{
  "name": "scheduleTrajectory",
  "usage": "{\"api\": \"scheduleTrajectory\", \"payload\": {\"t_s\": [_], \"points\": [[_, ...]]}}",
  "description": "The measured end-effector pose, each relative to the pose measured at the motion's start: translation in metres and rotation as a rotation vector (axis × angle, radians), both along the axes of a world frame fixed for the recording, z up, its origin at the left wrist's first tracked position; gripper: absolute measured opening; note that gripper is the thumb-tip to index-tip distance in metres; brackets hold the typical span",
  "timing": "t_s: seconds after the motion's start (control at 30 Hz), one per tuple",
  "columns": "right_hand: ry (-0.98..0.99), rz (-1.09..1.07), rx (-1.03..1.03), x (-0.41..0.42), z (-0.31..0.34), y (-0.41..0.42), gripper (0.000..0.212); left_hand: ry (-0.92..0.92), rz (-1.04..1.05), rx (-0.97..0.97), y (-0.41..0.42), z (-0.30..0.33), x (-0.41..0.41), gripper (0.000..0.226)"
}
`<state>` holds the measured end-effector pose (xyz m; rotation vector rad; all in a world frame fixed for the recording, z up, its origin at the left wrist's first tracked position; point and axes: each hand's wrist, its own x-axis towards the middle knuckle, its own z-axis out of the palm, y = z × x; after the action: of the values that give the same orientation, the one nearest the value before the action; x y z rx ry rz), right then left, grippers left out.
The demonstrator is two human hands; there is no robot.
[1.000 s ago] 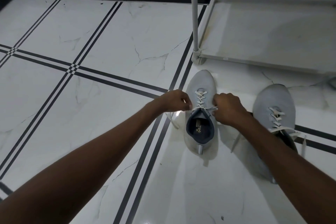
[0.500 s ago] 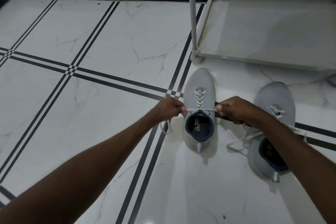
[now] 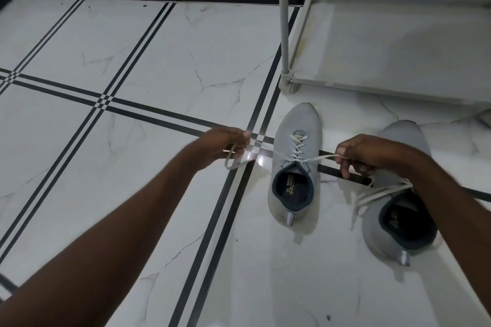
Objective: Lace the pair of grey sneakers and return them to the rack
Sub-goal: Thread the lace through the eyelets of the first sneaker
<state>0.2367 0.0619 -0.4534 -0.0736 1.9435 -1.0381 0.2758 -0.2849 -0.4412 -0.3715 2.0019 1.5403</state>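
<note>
I see the marble-tiled floor (image 3: 159, 61), glossy and hard, with the white metal shoe rack (image 3: 385, 42) beyond. Both grey knit sneakers (image 3: 296, 167) sit before it, probably light and soft. My left hand (image 3: 225, 145) and right hand (image 3: 366, 154) each pinch a limp, flat lace end (image 3: 322, 158), pulled taut.

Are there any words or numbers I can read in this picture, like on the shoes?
Left shoe, inside on the insole: a gold logo with small print above it, too small to read.
Right shoe, inside on the insole: a gold mark, too blurred to read.
Rack: a tiny mark on the front rail, unreadable.
No readable words or numbers anywhere.
</note>
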Motion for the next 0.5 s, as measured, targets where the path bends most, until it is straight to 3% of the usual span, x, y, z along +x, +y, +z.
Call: {"api": "scheduleTrajectory", "payload": {"t_s": [0.2,0.27,0.4,0.5], "points": [[0.021,-0.079,-0.162,-0.009,0.033,-0.017,0.028,-0.009,-0.014,0.356,0.042,0.016,-0.014,0.022],[0.020,-0.206,-0.263,-0.007,0.034,-0.029,0.033,-0.006,-0.012,0.352,0.056,0.015,-0.016,0.021],[-0.190,-0.516,-0.475,0.005,0.023,-0.045,0.031,-0.001,0.075,0.345,0.076,0.008,-0.018,0.018],[-0.113,-0.558,-0.506,0.012,0.014,-0.049,0.024,0.009,0.153,0.269,0.087,0.003,-0.017,0.030]]}}
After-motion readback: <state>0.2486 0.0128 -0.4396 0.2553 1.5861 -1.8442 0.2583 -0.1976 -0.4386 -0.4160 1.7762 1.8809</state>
